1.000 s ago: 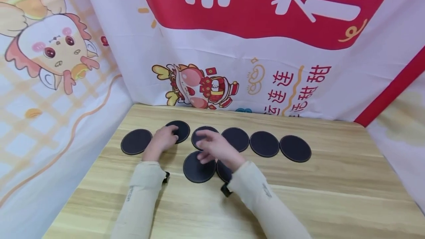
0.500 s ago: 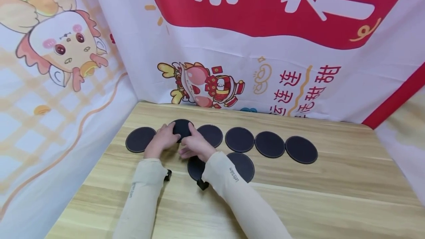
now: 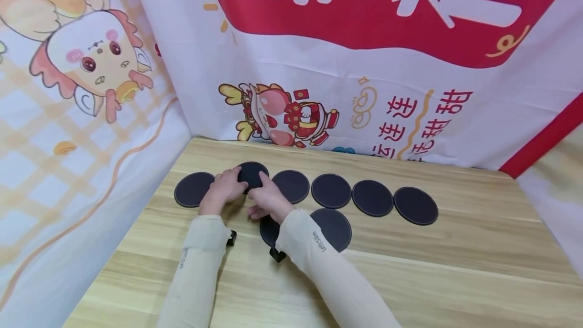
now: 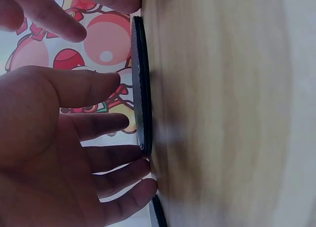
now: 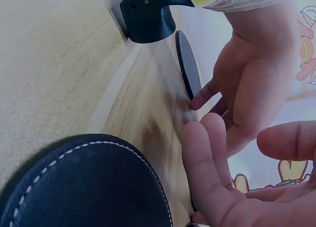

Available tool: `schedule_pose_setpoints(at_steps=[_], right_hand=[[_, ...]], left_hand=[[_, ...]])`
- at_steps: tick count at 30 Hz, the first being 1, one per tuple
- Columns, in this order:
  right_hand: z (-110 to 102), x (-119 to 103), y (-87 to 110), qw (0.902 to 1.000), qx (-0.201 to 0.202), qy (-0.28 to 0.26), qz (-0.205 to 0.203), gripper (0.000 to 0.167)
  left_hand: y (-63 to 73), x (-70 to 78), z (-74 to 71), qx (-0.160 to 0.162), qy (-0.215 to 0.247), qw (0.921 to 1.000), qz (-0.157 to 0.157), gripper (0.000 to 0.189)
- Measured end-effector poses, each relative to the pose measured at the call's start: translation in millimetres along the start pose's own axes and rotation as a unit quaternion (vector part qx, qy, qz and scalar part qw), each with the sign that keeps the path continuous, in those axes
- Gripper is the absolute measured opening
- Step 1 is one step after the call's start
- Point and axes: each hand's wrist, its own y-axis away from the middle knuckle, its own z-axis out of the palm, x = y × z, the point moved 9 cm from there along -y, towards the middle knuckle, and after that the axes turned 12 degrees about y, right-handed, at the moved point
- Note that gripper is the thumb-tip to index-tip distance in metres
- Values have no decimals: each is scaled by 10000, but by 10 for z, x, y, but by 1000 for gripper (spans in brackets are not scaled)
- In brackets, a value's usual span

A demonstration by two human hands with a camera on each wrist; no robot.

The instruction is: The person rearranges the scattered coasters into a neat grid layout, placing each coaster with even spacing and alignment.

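Recorded at far left on the wooden table [image 3: 150, 262] an outer disc [image 3: 191, 192], dark, round and flat, its right edge partly hidden behind the left hand [image 3: 221, 190]. Observed the left hand slack, fingers apart and mostly straight, unclenched. Noted in the left wrist view one fingertip against the rim of the middle disc [image 3: 252, 175]; cannot confirm contact by the thumb. Located the middle disc between both hands, at the back of the table, dark and round like the outer disc, with a layered edge in the left wrist view.

Found the near-left disc [image 3: 267, 232] in front, partly covered by the right arm. Observed the right hand [image 3: 269, 200] at the right edge of the middle disc, fingers extended, thumb well apart from two fingers lying together in the right wrist view. Cannot tell whether any right fingertip bears on the disc. Listed just right of there the third disc [image 3: 293, 187], then the near-right disc [image 3: 334, 229] in front, beneath the fourth disc [image 3: 331, 191] as viewed from the head. Recorded finally, rightward along the back row, the fifth disc [image 3: 372, 198] and the sixth disc [image 3: 416, 206], both flat.
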Motion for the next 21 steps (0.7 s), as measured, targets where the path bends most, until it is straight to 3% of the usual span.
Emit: schedule_pose_setpoints(at_steps=[10,16,21], right_hand=[[11,-19,3,10000,-2,-39,-14,83],[29,-25,-32,9999,80,-139,4,81],[29,-46,-70,9975,345,-610,-126,80]], left_hand=[[-17,-29,-8,-1,-41,10000,-54,64],[-4,-26,-16,94,158,9998,-79,62],[10,-53,-81,316,401,9985,-186,61]])
